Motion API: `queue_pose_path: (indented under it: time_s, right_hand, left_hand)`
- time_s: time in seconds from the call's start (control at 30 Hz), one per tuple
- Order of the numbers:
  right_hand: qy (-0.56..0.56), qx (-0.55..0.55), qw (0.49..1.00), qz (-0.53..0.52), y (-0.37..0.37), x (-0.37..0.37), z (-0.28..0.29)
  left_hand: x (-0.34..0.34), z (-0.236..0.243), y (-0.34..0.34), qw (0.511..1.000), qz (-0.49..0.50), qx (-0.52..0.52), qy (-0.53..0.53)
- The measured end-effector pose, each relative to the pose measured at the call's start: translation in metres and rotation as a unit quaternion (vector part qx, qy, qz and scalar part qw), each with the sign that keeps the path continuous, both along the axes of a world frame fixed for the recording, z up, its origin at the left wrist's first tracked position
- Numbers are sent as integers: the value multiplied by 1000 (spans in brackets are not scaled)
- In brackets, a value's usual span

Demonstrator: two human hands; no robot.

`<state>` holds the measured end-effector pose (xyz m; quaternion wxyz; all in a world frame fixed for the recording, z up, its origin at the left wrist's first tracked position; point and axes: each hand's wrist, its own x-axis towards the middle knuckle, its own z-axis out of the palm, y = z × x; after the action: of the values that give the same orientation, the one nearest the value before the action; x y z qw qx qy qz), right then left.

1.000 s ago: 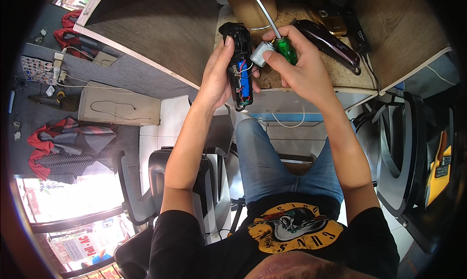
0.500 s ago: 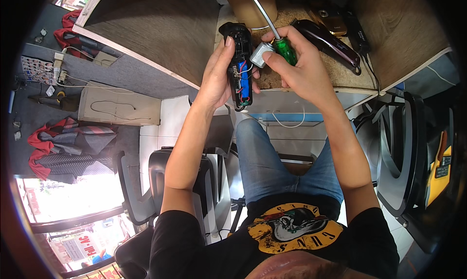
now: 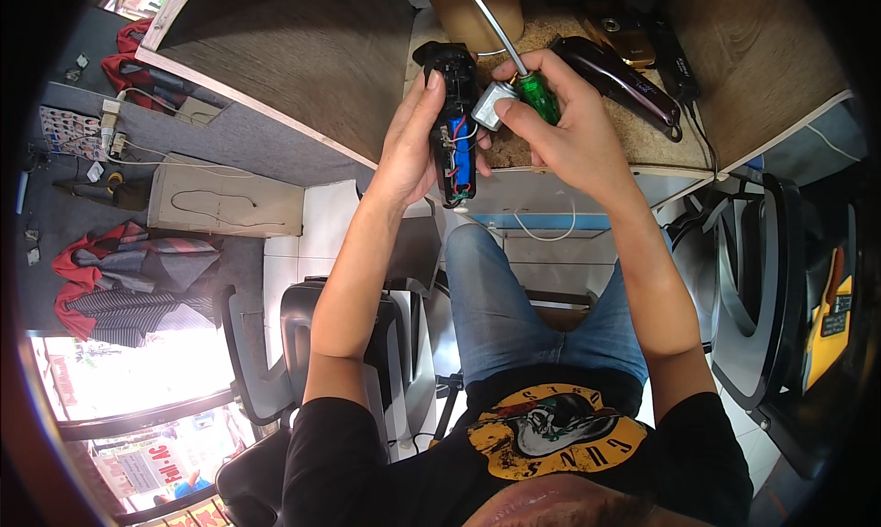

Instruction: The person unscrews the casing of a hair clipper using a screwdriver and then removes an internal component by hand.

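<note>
My left hand [image 3: 416, 141] is wrapped round an opened black hair clipper housing [image 3: 454, 77]. Inside it a blue battery [image 3: 462, 151] and thin coloured wires are exposed. In my right hand [image 3: 574, 123] are two things. A small silver motor [image 3: 495, 106] is pinched between thumb and fingers, close beside the housing, with a wire running toward the housing. A screwdriver with a green handle [image 3: 538, 98] lies in the same grip, its metal shaft [image 3: 493, 22] pointing up and away to the left. Some of the fingers on both hands are hidden.
A dark, glossy hair clipper [image 3: 624, 86] lies on the wooden shelf to the right, with a black cord. Behind it are a gold device [image 3: 624, 42] and a black one [image 3: 674, 63]. A brown cylindrical container [image 3: 473, 17] stands at the back. Chairs flank my legs.
Almost nothing differs. The clipper housing and its lower end have tilted very slightly, while both hands keep their grips.
</note>
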<state>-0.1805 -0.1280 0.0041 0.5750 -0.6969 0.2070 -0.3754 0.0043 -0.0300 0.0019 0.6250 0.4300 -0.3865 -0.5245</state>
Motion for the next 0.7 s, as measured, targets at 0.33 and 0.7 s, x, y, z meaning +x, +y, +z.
queue_pose_path:
  time_s: [0.33, 0.7]
  right_hand:
    - [-31, -20, 999, 4, 0, 0, -1]
    - [-15, 8, 1000, 23, 2, -2, 2]
  left_hand:
    - [-2, 1, 1, 999, -15, -29, -36]
    - [-4, 1, 3, 999, -11, -32, -30]
